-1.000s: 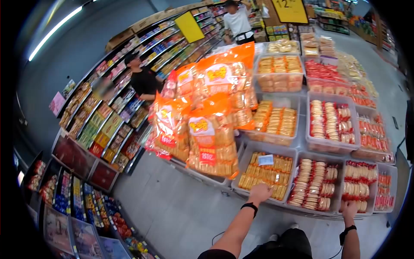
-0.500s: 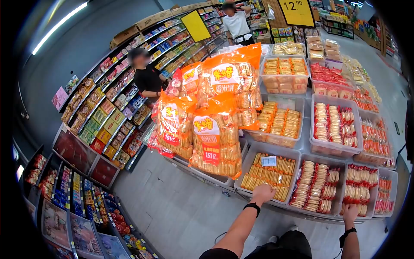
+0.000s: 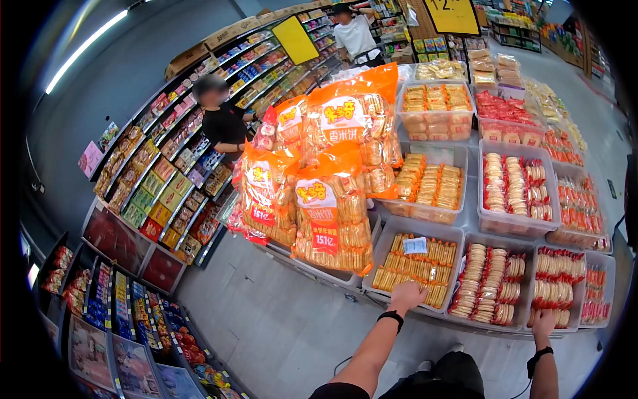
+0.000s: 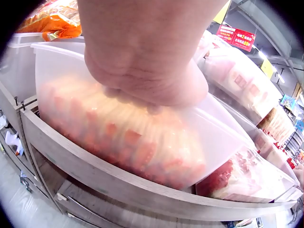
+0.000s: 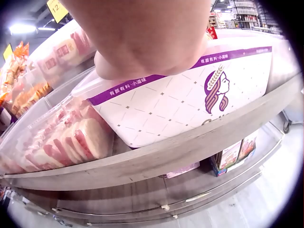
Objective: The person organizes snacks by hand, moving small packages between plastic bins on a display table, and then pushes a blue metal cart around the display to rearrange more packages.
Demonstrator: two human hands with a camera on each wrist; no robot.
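Note:
My left hand [image 3: 407, 296] grips the front rim of a clear plastic bin [image 3: 458, 261]. Inside lie rows of crackers in orange-and-gold wrappers [image 3: 425, 269]. In the left wrist view, its fingertips [image 4: 128, 99] show dimly through the bin wall, just above the wrapped crackers. Farther right, my right hand [image 3: 543, 322] holds the front rim of another bin [image 3: 579, 292], filled with round pale crackers in red wrappers [image 3: 555, 292]. The right wrist view shows a white and purple label panel [image 5: 180, 102] below that hand; its fingers are mostly hidden there.
Large orange bags of crackers [image 3: 332, 219] are piled left of the bins. Between my hands sits a bin of round crackers [image 3: 488, 282]. More bins [image 3: 515, 186] stand behind. A grey ledge [image 4: 95, 156] runs along the display front. Two people [image 3: 222, 120] stand near the shelves.
The head view has shifted slightly. Both hands stay at the same two bins, and the crackers have not visibly moved.

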